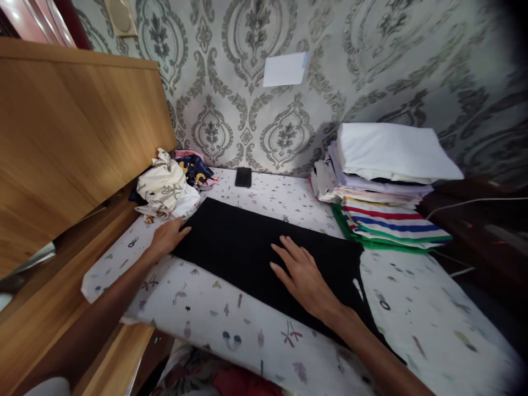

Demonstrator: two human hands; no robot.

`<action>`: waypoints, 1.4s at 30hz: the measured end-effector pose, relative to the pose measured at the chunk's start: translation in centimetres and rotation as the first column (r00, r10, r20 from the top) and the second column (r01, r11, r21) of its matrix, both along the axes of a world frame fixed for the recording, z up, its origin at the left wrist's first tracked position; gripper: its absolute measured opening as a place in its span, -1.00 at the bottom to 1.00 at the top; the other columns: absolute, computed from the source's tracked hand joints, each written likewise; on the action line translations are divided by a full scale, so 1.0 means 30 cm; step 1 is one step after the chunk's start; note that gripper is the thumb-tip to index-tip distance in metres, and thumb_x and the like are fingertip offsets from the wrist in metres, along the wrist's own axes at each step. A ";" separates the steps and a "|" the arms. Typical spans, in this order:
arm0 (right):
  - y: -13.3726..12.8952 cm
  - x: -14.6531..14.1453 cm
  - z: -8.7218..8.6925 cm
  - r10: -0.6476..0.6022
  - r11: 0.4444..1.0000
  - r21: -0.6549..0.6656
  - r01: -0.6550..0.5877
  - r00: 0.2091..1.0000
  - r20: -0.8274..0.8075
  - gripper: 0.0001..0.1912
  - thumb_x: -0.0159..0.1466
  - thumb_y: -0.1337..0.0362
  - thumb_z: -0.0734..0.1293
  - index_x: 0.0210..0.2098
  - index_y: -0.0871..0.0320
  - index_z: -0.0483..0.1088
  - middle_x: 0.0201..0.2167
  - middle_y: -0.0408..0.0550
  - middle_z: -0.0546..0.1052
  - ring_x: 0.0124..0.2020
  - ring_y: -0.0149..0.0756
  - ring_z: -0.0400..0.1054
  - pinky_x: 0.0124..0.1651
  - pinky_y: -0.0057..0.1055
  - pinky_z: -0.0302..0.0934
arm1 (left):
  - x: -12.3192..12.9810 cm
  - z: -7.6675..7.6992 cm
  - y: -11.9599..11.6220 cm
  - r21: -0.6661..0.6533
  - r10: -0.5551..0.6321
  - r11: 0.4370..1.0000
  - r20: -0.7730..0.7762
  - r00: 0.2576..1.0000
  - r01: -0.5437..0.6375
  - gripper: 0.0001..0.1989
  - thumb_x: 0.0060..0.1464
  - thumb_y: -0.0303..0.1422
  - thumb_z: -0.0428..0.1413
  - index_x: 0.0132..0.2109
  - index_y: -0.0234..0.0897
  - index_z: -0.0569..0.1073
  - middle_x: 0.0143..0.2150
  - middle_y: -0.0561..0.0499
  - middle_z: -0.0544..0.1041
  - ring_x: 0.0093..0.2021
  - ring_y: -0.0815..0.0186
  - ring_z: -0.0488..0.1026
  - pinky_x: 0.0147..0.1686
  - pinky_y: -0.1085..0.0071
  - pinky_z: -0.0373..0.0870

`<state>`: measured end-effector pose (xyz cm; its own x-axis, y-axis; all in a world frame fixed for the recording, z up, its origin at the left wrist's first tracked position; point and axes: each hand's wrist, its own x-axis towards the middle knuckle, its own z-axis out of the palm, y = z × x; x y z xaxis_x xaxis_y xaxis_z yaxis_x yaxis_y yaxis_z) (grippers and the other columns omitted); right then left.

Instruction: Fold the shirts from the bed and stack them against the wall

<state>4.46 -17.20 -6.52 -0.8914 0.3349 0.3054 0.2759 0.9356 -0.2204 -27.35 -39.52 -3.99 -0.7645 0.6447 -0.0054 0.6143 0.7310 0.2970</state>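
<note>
A black folded garment lies stretched out flat across a white printed cloth. At its left end, my left hand holds the edge between thumb and fingers; the fingertips are partly hidden. My right hand rests palm down on the right half of the garment, fingers spread and pressing lightly on the fabric. Towards the right end the garment narrows, and a small white gap shows beside its edge.
A stack of folded clothes stands at the back right. Crumpled clothes lie at the back left beside a wooden panel. A dark phone-like object lies near the patterned wall. A white cable runs at the right.
</note>
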 end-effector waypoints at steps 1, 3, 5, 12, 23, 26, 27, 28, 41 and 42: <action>0.011 -0.043 0.021 0.034 0.998 -0.048 -0.035 0.999 -0.013 -0.51 0.45 0.07 0.12 0.23 0.15 0.37 0.37 0.20 0.27 0.40 0.01 0.11 0.33 0.11 0.12 | -0.012 0.004 0.000 0.051 -0.002 0.999 0.036 0.999 0.001 -0.67 0.15 -0.02 0.04 -0.28 -0.20 0.38 -0.33 -0.03 0.51 -0.25 0.12 0.46 -0.31 0.34 0.25; 0.038 -0.165 0.067 0.100 0.981 -0.164 -0.105 0.994 -0.036 -0.58 0.43 0.14 0.17 0.17 0.13 0.43 0.34 0.16 0.31 0.37 -0.03 0.18 0.33 0.03 0.14 | -0.032 0.015 -0.007 0.167 -0.012 0.986 0.176 0.984 -0.018 -0.59 0.09 0.06 0.05 -0.32 -0.22 0.37 -0.44 0.03 0.45 -0.33 0.18 0.42 -0.38 0.38 0.22; 0.064 -0.325 0.114 0.136 0.944 -0.302 -0.133 0.991 -0.012 -0.65 0.39 0.25 0.21 0.09 0.14 0.49 0.26 0.14 0.41 0.25 -0.09 0.34 0.29 -0.08 0.21 | -0.042 0.028 -0.025 0.268 -0.047 0.962 0.367 0.929 -0.057 -0.50 0.01 0.15 0.07 -0.30 -0.25 0.39 -0.51 0.09 0.38 -0.43 0.25 0.36 -0.45 0.42 0.16; 0.082 -0.888 0.161 0.087 0.824 -0.560 0.080 0.960 0.265 -0.45 0.28 0.51 0.24 0.27 0.32 0.29 -0.36 0.07 0.63 -0.36 -0.24 0.56 -0.23 -0.40 0.43 | -0.036 0.042 -0.097 0.297 -0.040 0.909 0.759 0.650 -0.291 -0.32 -0.29 0.09 0.31 -0.09 -0.24 0.40 -0.51 0.17 0.36 -0.53 0.38 0.28 -0.57 0.52 0.13; 0.078 -1.101 0.120 0.132 0.726 -0.685 0.063 0.964 0.229 -0.77 0.07 0.52 0.44 -0.28 0.22 0.46 -0.71 -0.26 0.37 -0.67 -0.49 0.23 -0.62 -0.61 0.15 | -0.023 0.050 -0.078 0.246 -0.026 0.941 0.738 0.674 -0.233 -0.49 -0.28 0.04 0.31 -0.42 -0.23 0.28 -0.58 0.19 0.27 -0.59 0.42 0.23 -0.61 0.51 0.12; 0.096 -1.073 0.159 0.164 0.657 -0.753 0.023 0.971 0.173 -0.79 0.08 0.54 0.43 -0.34 0.20 0.40 -0.75 -0.32 0.30 -0.68 -0.52 0.22 -0.62 -0.66 0.14 | 0.008 0.080 -0.066 0.297 -0.082 0.949 0.556 0.827 -0.106 -0.59 -0.11 0.00 0.18 -0.44 -0.22 0.26 -0.58 0.18 0.24 -0.56 0.40 0.22 -0.56 0.48 0.09; 0.105 -1.057 0.175 0.175 0.634 -0.773 0.009 0.972 0.155 -0.79 0.08 0.55 0.42 -0.35 0.19 0.39 -0.75 -0.33 0.30 -0.68 -0.53 0.23 -0.60 -0.67 0.17 | 0.028 0.097 -0.057 0.296 -0.093 0.954 0.451 0.888 -0.050 -0.65 -0.05 -0.04 0.14 -0.43 -0.21 0.26 -0.57 0.17 0.24 -0.55 0.38 0.23 -0.53 0.46 0.09; 0.117 -1.036 0.192 0.184 0.615 -0.789 -0.003 0.973 0.139 -0.79 0.08 0.55 0.42 -0.36 0.19 0.37 -0.74 -0.33 0.31 -0.68 -0.53 0.26 -0.59 -0.67 0.20 | 0.055 0.117 -0.046 0.275 -0.100 0.961 0.329 0.939 0.006 -0.70 0.00 -0.08 0.10 -0.40 -0.21 0.28 -0.56 0.16 0.25 -0.53 0.36 0.24 -0.51 0.44 0.09; 0.394 -0.520 0.130 0.191 0.228 -0.966 -0.121 0.979 -0.078 -0.71 -0.08 0.65 0.22 -0.52 0.22 0.46 -0.40 -0.08 0.63 -0.43 -0.47 0.41 -0.44 -0.65 0.27 | 0.584 0.085 0.188 -0.304 -0.564 0.816 -0.226 0.794 0.492 -0.74 0.21 -0.60 -0.02 -0.02 -0.24 0.40 -0.14 -0.06 0.46 -0.13 0.15 0.48 -0.39 0.37 0.41; 0.398 -0.494 0.111 0.161 0.210 -0.972 -0.103 0.984 -0.070 -0.72 -0.07 0.64 0.23 -0.52 0.22 0.48 -0.40 -0.07 0.63 -0.44 -0.47 0.39 -0.45 -0.65 0.26 | 0.593 0.066 0.193 -0.320 -0.589 0.798 -0.232 0.774 0.511 -0.71 0.19 -0.62 -0.01 -0.01 -0.25 0.40 -0.14 -0.07 0.46 -0.12 0.15 0.48 -0.37 0.36 0.43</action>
